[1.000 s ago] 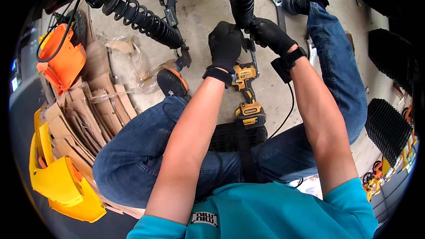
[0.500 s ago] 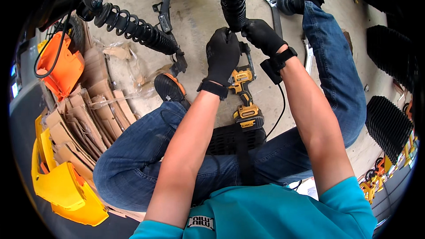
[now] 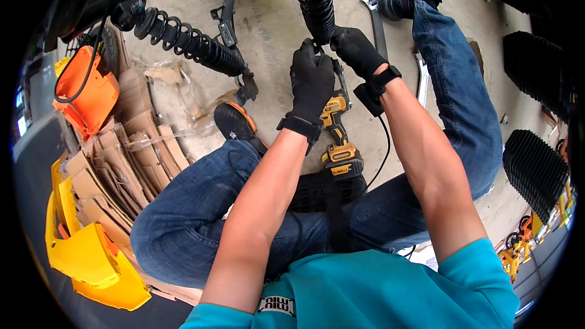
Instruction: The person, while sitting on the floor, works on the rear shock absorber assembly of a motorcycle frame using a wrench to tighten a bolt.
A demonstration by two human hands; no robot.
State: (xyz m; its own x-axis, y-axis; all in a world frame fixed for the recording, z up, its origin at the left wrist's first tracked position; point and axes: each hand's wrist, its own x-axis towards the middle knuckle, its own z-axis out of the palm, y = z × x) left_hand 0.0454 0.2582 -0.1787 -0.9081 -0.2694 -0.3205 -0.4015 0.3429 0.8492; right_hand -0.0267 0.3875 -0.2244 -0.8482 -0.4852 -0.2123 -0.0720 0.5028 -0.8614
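A black coil-spring shock absorber (image 3: pixel 314 1) hangs from above, its lower end between my two gloved hands. My right hand (image 3: pixel 359 53) is closed with its fingertips against that lower end. Just left of and below it, my left hand (image 3: pixel 312 82) is pinched near the tip of the shock; whatever lies between its fingers is too small and hidden to name. Behind my left hand, a yellow and black cordless power driver (image 3: pixel 336 123) rests upright between my legs, partly covered. Both hands wear black gloves and wrist straps.
A second shock absorber (image 3: pixel 189 44) slants down at left beside a black tubular frame (image 3: pixel 229 1). On the floor at right lie an adjustable wrench (image 3: pixel 376 18) and another wrench (image 3: pixel 422 82). Flattened cardboard (image 3: pixel 113 164), an orange panel (image 3: pixel 88 94) and yellow panels (image 3: pixel 91 259) fill the left.
My left hand has shifted slightly right and down, its fingers still pinched. My right hand stays at the shock's lower end. The view has moved a little.
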